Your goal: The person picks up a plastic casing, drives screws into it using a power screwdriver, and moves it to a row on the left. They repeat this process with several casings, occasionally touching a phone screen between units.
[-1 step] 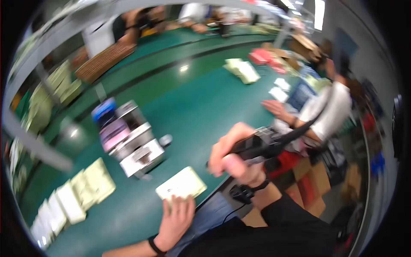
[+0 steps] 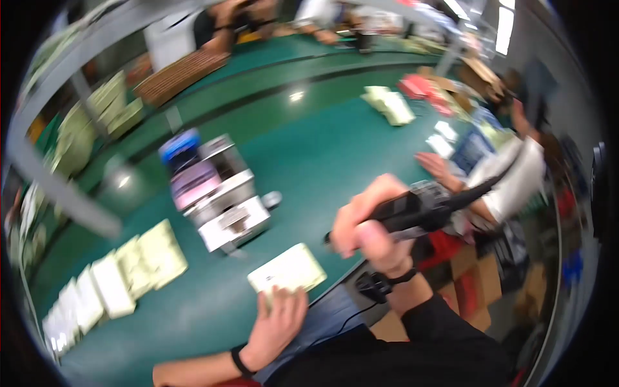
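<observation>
Right hand point(image 2: 362, 214) clamped round a black handheld device point(image 2: 416, 209)!
Left hand point(image 2: 278, 322) unclenched, laid on the near edge of a pale packet point(image 2: 290, 266), green tabletop point(image 2: 216, 300) beneath

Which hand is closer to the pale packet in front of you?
Left. The left hand touches the packet at its near edge; the right hand is to its right.

Flat pale-yellow packet point(image 2: 291, 266) on green tabletop point(image 2: 309, 161), black device point(image 2: 407, 210) aslant in right grip point(image 2: 361, 209)
</observation>
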{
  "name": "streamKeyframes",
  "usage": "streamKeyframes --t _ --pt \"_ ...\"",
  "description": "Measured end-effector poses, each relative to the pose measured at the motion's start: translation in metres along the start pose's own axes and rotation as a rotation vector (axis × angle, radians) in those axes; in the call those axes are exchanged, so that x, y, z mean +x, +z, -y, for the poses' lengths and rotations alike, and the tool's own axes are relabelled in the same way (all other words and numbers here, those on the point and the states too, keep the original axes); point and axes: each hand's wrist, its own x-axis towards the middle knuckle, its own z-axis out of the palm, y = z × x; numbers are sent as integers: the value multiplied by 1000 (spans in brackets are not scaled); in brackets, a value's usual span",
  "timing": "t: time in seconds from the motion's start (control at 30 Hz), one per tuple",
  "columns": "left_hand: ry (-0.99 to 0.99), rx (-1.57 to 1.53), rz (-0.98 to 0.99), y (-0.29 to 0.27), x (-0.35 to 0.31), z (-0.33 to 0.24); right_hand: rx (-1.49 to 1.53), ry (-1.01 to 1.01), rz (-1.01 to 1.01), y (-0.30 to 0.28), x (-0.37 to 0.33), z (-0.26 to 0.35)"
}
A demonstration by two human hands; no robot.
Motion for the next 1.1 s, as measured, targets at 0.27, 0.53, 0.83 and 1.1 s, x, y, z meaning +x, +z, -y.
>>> streamKeyframes --t 0.27,0.53,0.83,1.1 --pt "-137 -28 -58 14 -14 6 86 -140 134 108 72 -62" --pt "-145 -32 -85 17 -23 9 -8 -33 61 129 66 -88" --pt "-107 -65 -115 23 -23 6 42 123 182 126 9 -86" --pt "-67 -82 -92 22 -26 8 17 165 181 128 1 -100"
